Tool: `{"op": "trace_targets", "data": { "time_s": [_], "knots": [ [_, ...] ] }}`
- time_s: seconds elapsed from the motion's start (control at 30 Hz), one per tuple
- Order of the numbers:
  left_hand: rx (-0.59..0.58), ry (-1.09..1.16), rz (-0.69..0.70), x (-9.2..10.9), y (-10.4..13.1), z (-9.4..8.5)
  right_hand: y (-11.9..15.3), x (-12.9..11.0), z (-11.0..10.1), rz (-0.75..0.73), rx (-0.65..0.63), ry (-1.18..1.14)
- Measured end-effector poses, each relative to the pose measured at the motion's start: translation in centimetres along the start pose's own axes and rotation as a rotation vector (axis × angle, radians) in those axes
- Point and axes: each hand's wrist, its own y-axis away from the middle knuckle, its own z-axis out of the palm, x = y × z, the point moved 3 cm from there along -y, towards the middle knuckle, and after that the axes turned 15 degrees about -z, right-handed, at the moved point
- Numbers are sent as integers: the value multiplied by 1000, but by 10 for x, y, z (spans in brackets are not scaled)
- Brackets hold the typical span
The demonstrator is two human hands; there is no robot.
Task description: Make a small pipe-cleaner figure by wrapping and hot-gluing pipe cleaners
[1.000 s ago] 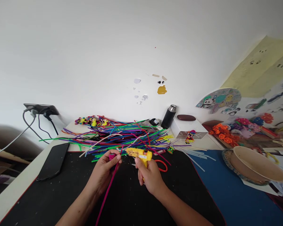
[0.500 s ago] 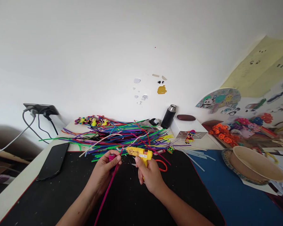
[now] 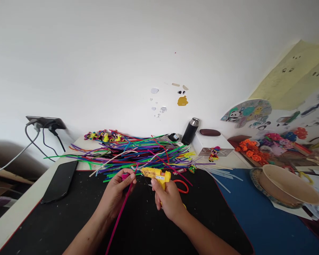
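Between the thumb and fingers of my left hand [image 3: 120, 187] is a magenta pipe cleaner [image 3: 119, 216], coiled at one part, with a long tail running down toward the lower edge. My right hand [image 3: 168, 198] is wrapped round a yellow glue gun [image 3: 152, 173]. The gun's nozzle points left and is close to the pipe cleaner's upper end; whether they touch I cannot tell. Behind both hands lies a heap of multicoloured pipe cleaners [image 3: 138, 150]. Red-handled scissors [image 3: 183, 185] lie on the black mat [image 3: 202, 219], partly hidden by my right hand.
At the left lies a black phone [image 3: 60, 180]. Behind the heap stands a black bottle [image 3: 190, 131], beside a white box [image 3: 215, 143] with a small figure [image 3: 214, 153] in front. A beige bowl [image 3: 289, 184] and orange flowers [image 3: 250, 148] are at the right.
My right hand and the glue gun have shifted very slightly left. My left hand has barely moved and keeps its hold on the magenta pipe cleaner.
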Motion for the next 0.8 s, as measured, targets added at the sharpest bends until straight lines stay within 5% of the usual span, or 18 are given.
{"op": "trace_targets", "data": {
  "time_s": [0.8],
  "knots": [
    [5, 32, -1, 0, 0, 1, 3, 5, 2, 7, -32, -31]
  ]
}}
